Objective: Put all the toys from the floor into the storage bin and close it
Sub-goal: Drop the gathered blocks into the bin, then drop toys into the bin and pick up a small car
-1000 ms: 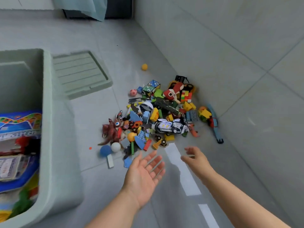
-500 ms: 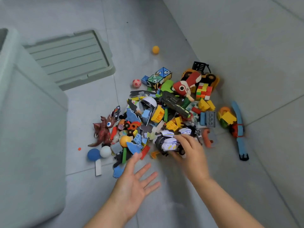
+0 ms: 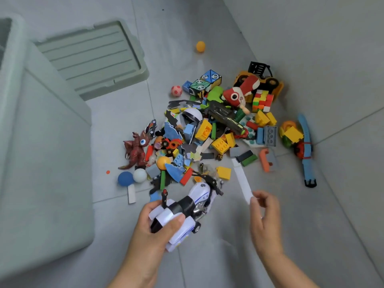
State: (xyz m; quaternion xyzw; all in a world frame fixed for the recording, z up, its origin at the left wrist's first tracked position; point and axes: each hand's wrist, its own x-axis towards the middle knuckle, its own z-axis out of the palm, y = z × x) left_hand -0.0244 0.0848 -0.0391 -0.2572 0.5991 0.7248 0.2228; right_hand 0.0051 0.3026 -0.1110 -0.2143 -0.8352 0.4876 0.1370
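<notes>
My left hand (image 3: 151, 231) grips the rear of a white and black toy motorcycle (image 3: 193, 204), lifted just in front of the toy pile (image 3: 207, 132). My right hand (image 3: 265, 217) hovers to the right of it, fingers loosely bent and holding nothing. The pile holds bricks, puzzle pieces, a red dragon (image 3: 136, 149), panda cubes (image 3: 205, 82), a red plush (image 3: 239, 92) and a yellow truck (image 3: 268, 82). The pale green storage bin (image 3: 41, 152) fills the left side. Its lid (image 3: 93, 57) lies flat on the floor behind it.
An orange ball (image 3: 200, 46) lies alone beyond the pile. A blue watch strap (image 3: 307, 150) rests against the wall on the right. A blue ball (image 3: 125, 178) and a white ball (image 3: 139, 175) sit at the pile's near left edge. White tape strip (image 3: 242, 181) marks the grey tiled floor.
My right hand took the motorcycle out of the pile and let go of it; my left hand, open before, now holds it. The view has tilted down, hiding the bin's inside.
</notes>
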